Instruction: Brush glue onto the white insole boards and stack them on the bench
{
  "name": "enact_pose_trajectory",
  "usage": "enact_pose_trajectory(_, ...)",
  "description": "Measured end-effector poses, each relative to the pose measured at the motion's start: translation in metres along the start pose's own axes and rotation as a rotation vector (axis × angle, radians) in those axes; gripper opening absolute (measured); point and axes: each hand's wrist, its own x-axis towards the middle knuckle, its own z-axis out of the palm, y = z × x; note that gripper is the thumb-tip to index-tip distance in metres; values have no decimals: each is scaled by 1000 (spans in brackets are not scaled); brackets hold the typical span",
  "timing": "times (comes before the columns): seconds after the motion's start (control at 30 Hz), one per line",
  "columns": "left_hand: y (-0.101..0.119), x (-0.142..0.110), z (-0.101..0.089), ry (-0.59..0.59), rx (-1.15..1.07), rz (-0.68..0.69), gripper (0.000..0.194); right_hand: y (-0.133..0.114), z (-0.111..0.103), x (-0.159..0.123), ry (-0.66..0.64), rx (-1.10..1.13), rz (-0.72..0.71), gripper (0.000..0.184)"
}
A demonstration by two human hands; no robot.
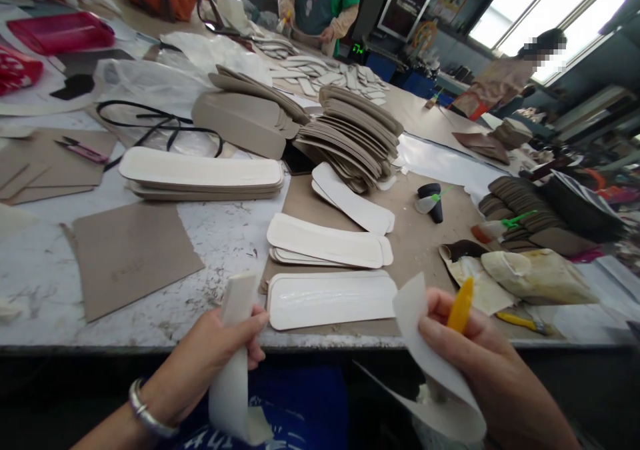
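Note:
My left hand (220, 337) is closed round a long, pale, flexible strip (233, 383), which curls below the fingers. Between the thumb and fingers of my right hand (475, 350) is a curled white strip (415, 317). The same hand also grips a brush with a yellow handle (461, 305); its lower end is mostly hidden behind the strip. Just beyond both hands, at the table edge, lies a white rounded panel (333, 300) with a shiny, wet-looking surface. Behind it rest more white panels (330, 240) in a small overlapping stack, and another angled pair (353, 197).
Tall stacks of brown-backed panels (350, 137) stand behind. To the left are a white-topped stack (200, 170), a brown sheet (135, 257) and pink snips (83, 149). A second yellow-handled brush (523, 321) and glue bottles (493, 230) lie right. Two people work farther back.

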Motion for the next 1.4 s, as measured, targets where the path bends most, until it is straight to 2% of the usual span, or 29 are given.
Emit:
enact_pose_trajectory(0.1,7,8,2,-16,86,-7,45,-1,18,26,-243,-378,-90,28)
enact_pose_trajectory(0.13,9,10,2,-22,109,-4,41,2,25,39,-286,-507,-143,26)
enact_pose_trajectory(0.2,14,13,1,-41,131,-2,35,9,39,67,-334,-715,-198,25)
enact_pose_trajectory(0.27,17,17,1,-52,139,-5,35,16,50,91,-355,-855,-192,21)
enact_pose_trajectory(0.4,20,21,1,-61,156,-21,37,23,59,115,-373,-1004,-160,13)
enact_pose_trajectory(0.6,20,20,1,-52,162,-52,39,20,61,116,-371,-1114,-106,17)
enact_pose_trajectory(0.9,28,22,3,-81,207,-73,41,26,62,117,-349,-1213,-133,22)
enact_pose_trajectory(1.03,30,23,10,-16,252,-46,40,28,62,116,-346,-1232,-158,22)
enact_pose_trajectory(1.23,22,28,14,72,297,-18,39,26,68,113,-326,-1273,-163,20)
enact_pose_trajectory(1.33,20,28,14,78,314,3,40,21,58,106,-341,-1274,-144,19)
enact_pose_trajectory(1.4,21,26,14,71,324,17,39,19,38,99,-341,-1261,-92,18)
